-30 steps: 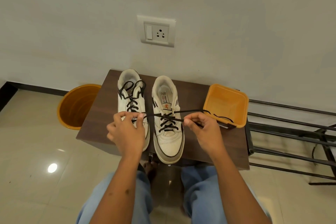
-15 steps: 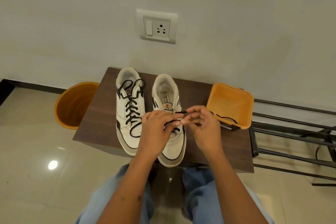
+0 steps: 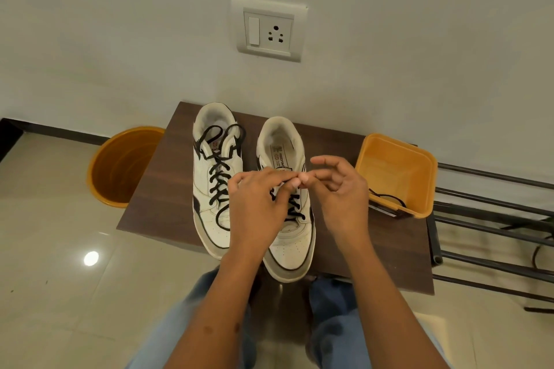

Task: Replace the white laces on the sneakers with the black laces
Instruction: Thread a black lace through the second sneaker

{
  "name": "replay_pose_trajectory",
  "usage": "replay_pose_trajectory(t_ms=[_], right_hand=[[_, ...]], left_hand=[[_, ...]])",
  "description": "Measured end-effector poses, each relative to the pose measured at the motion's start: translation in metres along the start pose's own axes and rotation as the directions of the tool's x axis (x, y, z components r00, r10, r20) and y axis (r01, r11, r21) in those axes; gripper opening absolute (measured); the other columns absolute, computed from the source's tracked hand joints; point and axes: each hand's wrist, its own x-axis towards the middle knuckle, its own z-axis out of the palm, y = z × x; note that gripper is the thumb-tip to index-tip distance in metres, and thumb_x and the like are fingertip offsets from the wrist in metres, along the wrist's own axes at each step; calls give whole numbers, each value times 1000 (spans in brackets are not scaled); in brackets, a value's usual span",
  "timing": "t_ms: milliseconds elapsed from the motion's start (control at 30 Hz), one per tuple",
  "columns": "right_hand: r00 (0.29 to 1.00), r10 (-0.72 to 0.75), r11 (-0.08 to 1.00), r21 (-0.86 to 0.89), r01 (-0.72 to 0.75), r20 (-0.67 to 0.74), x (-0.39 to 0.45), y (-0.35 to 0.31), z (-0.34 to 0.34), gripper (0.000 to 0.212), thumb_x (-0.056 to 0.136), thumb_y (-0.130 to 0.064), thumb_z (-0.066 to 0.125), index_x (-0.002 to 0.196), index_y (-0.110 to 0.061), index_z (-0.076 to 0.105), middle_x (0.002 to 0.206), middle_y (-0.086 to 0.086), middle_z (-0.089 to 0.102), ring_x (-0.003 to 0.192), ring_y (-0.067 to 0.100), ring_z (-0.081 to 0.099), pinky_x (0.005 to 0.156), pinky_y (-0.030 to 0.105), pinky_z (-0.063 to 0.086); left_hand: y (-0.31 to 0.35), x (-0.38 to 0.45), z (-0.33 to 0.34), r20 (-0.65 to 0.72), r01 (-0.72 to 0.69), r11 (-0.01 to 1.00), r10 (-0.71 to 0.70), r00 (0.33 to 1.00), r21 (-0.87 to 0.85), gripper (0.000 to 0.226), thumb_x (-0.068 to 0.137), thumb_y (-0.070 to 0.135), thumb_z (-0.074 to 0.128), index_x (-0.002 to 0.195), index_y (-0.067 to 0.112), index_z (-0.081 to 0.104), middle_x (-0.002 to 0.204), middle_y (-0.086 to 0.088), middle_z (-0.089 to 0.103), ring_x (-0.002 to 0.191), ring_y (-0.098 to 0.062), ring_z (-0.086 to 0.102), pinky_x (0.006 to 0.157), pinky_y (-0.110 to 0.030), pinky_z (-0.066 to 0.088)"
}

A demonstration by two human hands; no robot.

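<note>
At the centre of the frame two white sneakers stand side by side on a dark wooden table [image 3: 168,189], toes pointing toward the lower edge. The left-hand sneaker [image 3: 214,180] is fully threaded with a black lace [image 3: 220,180] whose loose loops lie over its opening. The right-hand sneaker [image 3: 289,219] carries its own black lace [image 3: 295,208] only across the lower eyelets, with the tongue bare above. Over this shoe's middle the two hands meet: the left hand [image 3: 256,207] has its fingers curled and pinches the lace at its fingertips, while the right hand [image 3: 340,189] pinches at the same spot with thumb and one finger, its other fingers lifted and loosely bent. The exact stretch of lace between them is too small to make out. At the right edge of the table sits a square orange tub [image 3: 419,165], a strand of black lace draped over its near rim. An orange bucket [image 3: 111,177] stands on the tiled floor at the left, and a wall socket [image 3: 268,30] sits above on the wall.
</note>
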Motion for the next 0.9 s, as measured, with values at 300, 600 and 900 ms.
replay_pose_trajectory(t_ms=[300,600,900], right_hand=[[988,-48,923,-385,-12,-147,10,28,9,15,89,-38,68,91,-23,65,87,-8,68,82,1,65,74,22,56],[996,-65,837,-546,22,-58,6,36,22,23,93,-38,60,96,-16,67,89,-3,67,82,6,64,71,26,56],[999,32,929,-368,-39,-24,-1,34,8,16,97,-24,58,103,-17,72,83,-13,69,77,-3,65,65,8,47]], left_hand=[[-13,4,7,-91,177,971,-164,982,161,12,92,34,63,99,26,70,109,8,59,109,-15,49,95,-36,31],[-23,2,19,-88,31,976,-12,996,215,10,90,28,66,96,20,69,128,-2,55,130,-24,39,107,-49,31],[-14,3,27,-31,-13,966,22,999,258,13,90,35,63,91,25,72,138,1,52,140,-23,26,114,-45,14]])
